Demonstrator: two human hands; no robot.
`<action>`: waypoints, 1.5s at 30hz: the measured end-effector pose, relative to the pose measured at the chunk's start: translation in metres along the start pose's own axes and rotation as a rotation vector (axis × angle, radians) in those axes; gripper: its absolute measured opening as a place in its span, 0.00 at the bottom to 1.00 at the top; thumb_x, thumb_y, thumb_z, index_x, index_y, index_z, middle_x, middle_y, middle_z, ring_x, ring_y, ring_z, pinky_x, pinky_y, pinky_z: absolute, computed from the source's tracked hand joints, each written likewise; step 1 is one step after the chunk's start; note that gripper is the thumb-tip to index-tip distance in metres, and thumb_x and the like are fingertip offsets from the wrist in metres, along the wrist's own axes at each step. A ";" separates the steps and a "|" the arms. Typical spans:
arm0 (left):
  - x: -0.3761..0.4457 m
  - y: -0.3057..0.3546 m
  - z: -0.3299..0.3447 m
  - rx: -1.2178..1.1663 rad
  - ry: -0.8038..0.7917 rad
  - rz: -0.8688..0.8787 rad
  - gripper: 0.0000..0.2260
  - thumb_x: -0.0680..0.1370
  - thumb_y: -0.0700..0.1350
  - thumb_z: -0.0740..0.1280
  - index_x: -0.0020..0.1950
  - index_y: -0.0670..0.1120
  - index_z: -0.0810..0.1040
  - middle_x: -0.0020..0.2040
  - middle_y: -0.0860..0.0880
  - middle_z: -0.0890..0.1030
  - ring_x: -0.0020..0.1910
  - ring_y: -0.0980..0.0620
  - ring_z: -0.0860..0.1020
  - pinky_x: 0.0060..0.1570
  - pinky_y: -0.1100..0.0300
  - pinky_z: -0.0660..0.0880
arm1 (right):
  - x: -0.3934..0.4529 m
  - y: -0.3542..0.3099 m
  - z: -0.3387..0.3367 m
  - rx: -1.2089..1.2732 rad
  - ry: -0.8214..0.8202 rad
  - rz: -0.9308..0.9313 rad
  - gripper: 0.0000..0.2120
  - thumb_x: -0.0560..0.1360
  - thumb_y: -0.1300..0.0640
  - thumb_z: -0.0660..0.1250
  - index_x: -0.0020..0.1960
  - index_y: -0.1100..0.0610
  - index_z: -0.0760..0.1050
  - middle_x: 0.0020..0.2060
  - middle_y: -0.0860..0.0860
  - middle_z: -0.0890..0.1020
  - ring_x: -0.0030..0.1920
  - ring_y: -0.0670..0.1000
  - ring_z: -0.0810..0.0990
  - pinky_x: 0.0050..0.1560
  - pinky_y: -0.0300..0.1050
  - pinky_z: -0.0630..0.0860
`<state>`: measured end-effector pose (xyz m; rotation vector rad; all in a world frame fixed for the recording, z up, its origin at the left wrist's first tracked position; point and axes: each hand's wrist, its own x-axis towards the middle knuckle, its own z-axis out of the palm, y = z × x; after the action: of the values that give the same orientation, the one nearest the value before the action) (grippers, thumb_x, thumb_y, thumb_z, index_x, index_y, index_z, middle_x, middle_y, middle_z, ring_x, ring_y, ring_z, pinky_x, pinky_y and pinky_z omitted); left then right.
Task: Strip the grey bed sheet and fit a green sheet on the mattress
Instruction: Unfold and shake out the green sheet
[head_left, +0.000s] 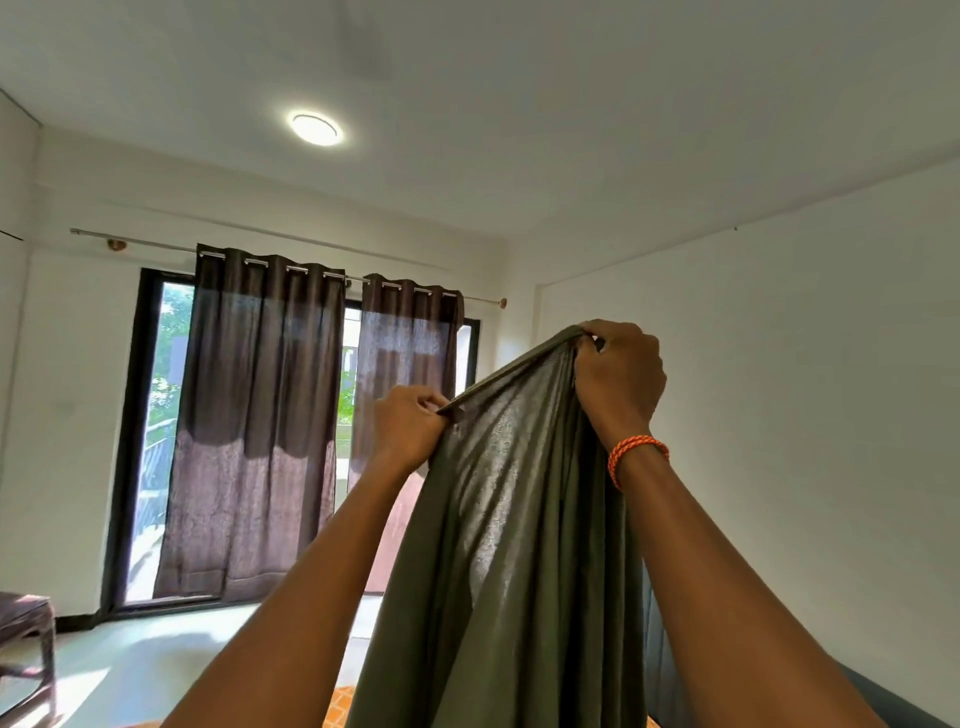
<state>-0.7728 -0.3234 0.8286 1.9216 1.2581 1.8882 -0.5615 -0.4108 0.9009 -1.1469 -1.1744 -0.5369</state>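
Observation:
A green sheet (509, 545) hangs in long folds in front of me, held up high by its top edge. My left hand (408, 426) pinches that edge at its lower left end. My right hand (618, 374) grips the same edge higher up and to the right, fingers curled round the cloth; an orange cord band sits on that wrist. The sheet's lower part runs out of the bottom of the view. The mattress and the grey sheet are not in view.
Brown curtains (260, 415) hang over a dark-framed glass door at the back left. A dark wooden chair (26, 639) stands at the far left. A bluish padded edge (662, 660) shows at the lower right against the white wall. An orange patterned cloth (340, 706) lies at the bottom.

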 end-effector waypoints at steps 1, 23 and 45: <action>-0.005 -0.007 0.002 -0.064 -0.074 -0.040 0.06 0.73 0.39 0.77 0.39 0.49 0.88 0.36 0.51 0.85 0.36 0.57 0.81 0.32 0.72 0.71 | 0.003 0.003 -0.003 0.005 0.039 0.054 0.13 0.79 0.58 0.65 0.55 0.49 0.87 0.53 0.52 0.87 0.54 0.56 0.83 0.49 0.43 0.73; 0.067 0.057 -0.047 -0.206 0.008 0.190 0.05 0.75 0.50 0.78 0.49 0.56 0.86 0.44 0.55 0.85 0.46 0.55 0.83 0.51 0.58 0.79 | 0.019 0.042 -0.009 0.275 -0.060 0.271 0.20 0.77 0.55 0.64 0.27 0.53 0.68 0.24 0.45 0.70 0.28 0.49 0.69 0.34 0.44 0.66; 0.010 0.002 -0.011 -0.157 -0.460 0.115 0.05 0.76 0.52 0.76 0.45 0.52 0.87 0.43 0.45 0.86 0.46 0.41 0.84 0.54 0.47 0.82 | -0.001 0.036 0.021 0.226 -0.272 0.011 0.09 0.74 0.58 0.68 0.36 0.53 0.83 0.31 0.46 0.82 0.36 0.49 0.81 0.38 0.47 0.76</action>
<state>-0.7833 -0.3234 0.8392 2.2064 0.8522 1.4153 -0.5410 -0.3781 0.8843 -1.0509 -1.4220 -0.2353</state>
